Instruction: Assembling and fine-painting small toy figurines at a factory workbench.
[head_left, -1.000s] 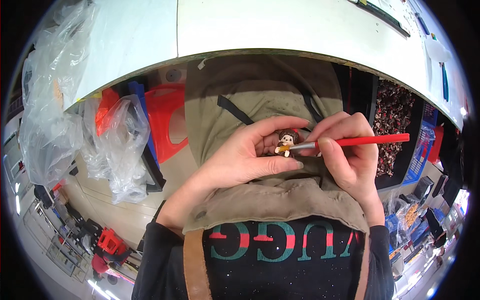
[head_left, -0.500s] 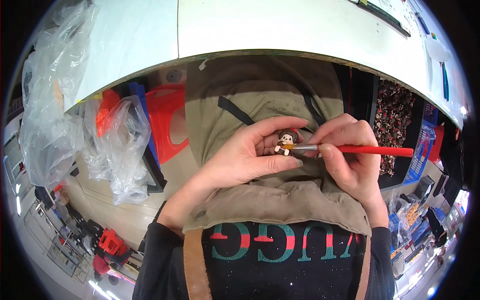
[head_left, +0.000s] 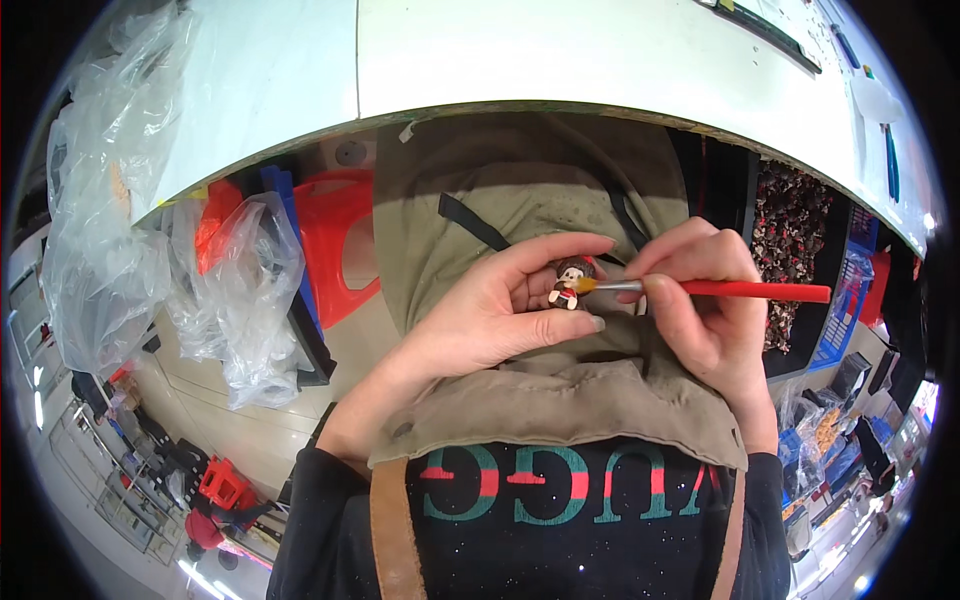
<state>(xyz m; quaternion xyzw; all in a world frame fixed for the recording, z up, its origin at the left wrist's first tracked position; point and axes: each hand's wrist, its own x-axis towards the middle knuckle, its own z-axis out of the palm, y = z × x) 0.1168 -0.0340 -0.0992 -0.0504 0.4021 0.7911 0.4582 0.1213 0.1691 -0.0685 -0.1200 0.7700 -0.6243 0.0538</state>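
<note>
Above my lap, my left hand (head_left: 500, 305) holds a small brown-and-cream figurine (head_left: 565, 298) between thumb and fingers, its light face turned up. A bit of red shows on its head and front. My right hand (head_left: 700, 290) pinches a paintbrush (head_left: 745, 290) with a red handle, a silver ferrule and yellowish bristles. The bristle tip points left and meets the figurine near its face; whether it presses on it I cannot tell. An olive-brown apron (head_left: 540, 400) lies beneath both hands.
A white table (head_left: 600, 60) edges the far side. Right of my lap, a black tray (head_left: 790, 250) holds many small brown, red and cream pieces beside a blue basket (head_left: 840, 310). A red stool (head_left: 335, 250) and clear plastic bags (head_left: 255, 310) are at the left.
The brush tip has shifted slightly up and right across the figurine, from its middle toward the side of its face. My left hand has barely moved.
</note>
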